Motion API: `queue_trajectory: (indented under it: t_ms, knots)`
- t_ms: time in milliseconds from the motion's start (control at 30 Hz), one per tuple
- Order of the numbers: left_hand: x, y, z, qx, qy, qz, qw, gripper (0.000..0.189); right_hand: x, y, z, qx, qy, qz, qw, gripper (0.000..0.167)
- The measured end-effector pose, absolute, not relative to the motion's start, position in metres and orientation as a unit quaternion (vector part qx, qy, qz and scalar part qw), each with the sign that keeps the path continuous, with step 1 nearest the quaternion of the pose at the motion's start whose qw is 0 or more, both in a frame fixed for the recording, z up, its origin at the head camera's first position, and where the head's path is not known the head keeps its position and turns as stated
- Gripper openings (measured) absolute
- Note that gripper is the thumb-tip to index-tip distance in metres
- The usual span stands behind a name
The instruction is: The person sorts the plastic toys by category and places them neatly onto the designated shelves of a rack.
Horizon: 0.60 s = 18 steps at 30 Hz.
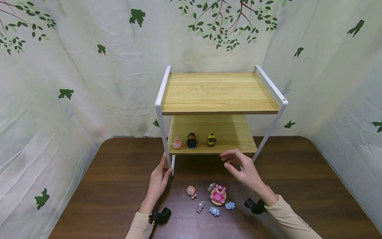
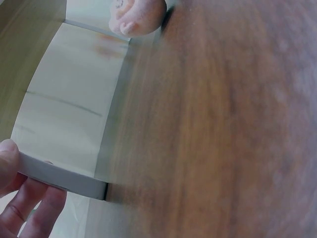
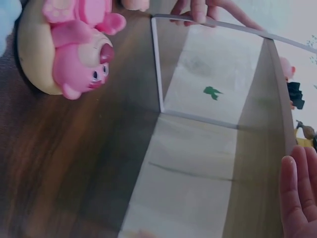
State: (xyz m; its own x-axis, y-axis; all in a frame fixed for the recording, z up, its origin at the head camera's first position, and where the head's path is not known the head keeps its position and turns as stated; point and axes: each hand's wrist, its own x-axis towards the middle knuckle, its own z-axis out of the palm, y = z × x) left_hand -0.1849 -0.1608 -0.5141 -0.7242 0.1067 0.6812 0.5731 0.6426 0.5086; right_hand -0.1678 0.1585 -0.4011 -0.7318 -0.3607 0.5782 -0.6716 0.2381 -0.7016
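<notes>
A small two-tier shelf [image 1: 221, 93] with wooden boards and a white frame stands on the table. Its front left leg [image 2: 64, 178] is held between the thumb and fingers of my left hand [image 1: 158, 179]. My right hand [image 1: 241, 167] hovers at the front edge of the lower board [image 1: 229, 132], empty, its fingers loosely bent and thumb apart. On that board, left to right, are a pink duck figure [image 1: 177, 143], a dark-haired figure in black [image 1: 191, 140] and a yellow-and-black figure [image 1: 211, 140]. In the right wrist view, my fingers [image 3: 301, 183] are just below the yellow figure.
On the brown table [image 1: 119, 199] before the shelf lie a pink bear figure [image 1: 218, 195], a peach-coloured figure [image 1: 191, 192], two blue figures, one of them a spiky one [image 1: 214, 211], and two grey ones, one nearer [image 1: 200, 206]. A leaf-patterned curtain [image 1: 104, 83] hangs behind.
</notes>
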Motion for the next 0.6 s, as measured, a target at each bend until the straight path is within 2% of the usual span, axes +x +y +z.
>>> queue_trajectory:
  t_ms: [133, 267, 600]
  knots:
    - [-0.185, -0.161, -0.514, -0.2, -0.851, -0.371, 0.314, 0.099, -0.161, 0.154, -0.396, 0.352, -0.766, 0.516, 0.153, 0.032]
    - [-0.185, -0.161, -0.514, -0.201, -0.85, -0.37, 0.316, 0.098, -0.164, 0.156, -0.408, 0.358, -0.766, 0.512, 0.152, 0.034]
    - [-0.185, -0.161, -0.514, -0.203, -0.849, -0.371, 0.317, 0.098, -0.172, 0.162, -0.437, 0.361, -0.771, 0.513, 0.107, 0.03]
